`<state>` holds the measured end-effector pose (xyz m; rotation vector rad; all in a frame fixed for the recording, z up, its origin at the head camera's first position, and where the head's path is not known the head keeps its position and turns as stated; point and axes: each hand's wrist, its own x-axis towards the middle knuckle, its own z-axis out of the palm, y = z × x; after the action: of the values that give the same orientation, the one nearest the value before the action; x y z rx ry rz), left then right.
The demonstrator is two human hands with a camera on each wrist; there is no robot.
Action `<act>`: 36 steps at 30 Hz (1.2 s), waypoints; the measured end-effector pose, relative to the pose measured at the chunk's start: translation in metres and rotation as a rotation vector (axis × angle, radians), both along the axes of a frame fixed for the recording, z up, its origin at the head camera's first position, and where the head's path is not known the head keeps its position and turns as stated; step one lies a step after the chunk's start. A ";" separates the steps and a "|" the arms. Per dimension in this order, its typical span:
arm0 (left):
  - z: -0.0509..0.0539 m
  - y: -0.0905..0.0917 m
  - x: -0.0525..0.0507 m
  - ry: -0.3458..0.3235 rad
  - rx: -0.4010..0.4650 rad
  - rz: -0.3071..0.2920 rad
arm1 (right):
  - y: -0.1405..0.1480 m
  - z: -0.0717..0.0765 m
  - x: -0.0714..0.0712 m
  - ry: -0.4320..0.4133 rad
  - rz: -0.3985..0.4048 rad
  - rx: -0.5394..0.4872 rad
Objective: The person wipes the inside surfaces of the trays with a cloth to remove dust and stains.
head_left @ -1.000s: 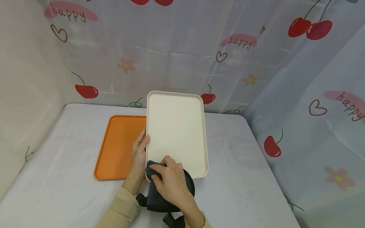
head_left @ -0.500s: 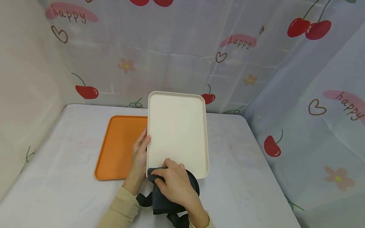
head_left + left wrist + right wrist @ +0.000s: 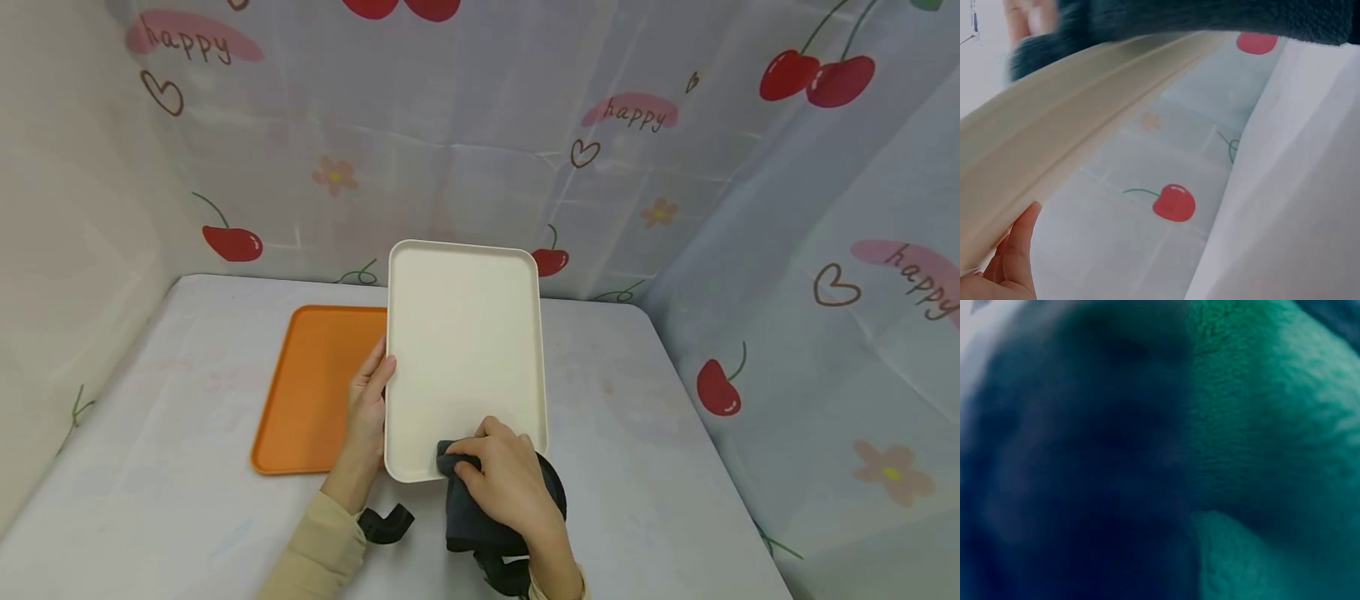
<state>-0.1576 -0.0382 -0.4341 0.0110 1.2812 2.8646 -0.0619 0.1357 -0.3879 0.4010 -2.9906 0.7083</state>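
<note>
A tan sleeve (image 3: 318,546) and a small black piece (image 3: 386,527) by the left wrist are on the near side of the cream tray (image 3: 467,350). A dark gray cloth (image 3: 476,518) lies on the tray's near edge, and part of it hangs down below that edge. The right hand (image 3: 510,479) holds the cloth with bent fingers, pressing it on the tray near its bottom rim. The left hand (image 3: 367,408) holds the tray by its left side, with the thumb on the rim. The tray is up off the white table (image 3: 637,417) and tips toward the person. Left of the tray, and partly behind it, an orange tray (image 3: 318,392) lies flat on the table. Past the cream tray hangs a pale sheet (image 3: 450,100) with red cherries, flowers, hearts and the word "happy".
</note>
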 end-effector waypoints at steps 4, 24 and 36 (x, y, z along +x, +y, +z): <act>0.001 -0.001 0.000 -0.012 -0.007 -0.002 | 0.014 -0.001 0.001 -0.007 -0.064 -0.009; -0.003 -0.005 -0.004 -0.020 0.010 0.027 | 0.057 -0.008 -0.001 -0.070 -0.376 0.112; -0.017 0.004 -0.011 -0.092 -0.121 0.090 | 0.082 -0.015 0.000 -0.088 -0.403 0.041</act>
<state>-0.1689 -0.0344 -0.4511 -0.1805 1.4707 2.8163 -0.0619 0.2180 -0.4025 -0.2358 -3.0234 0.6365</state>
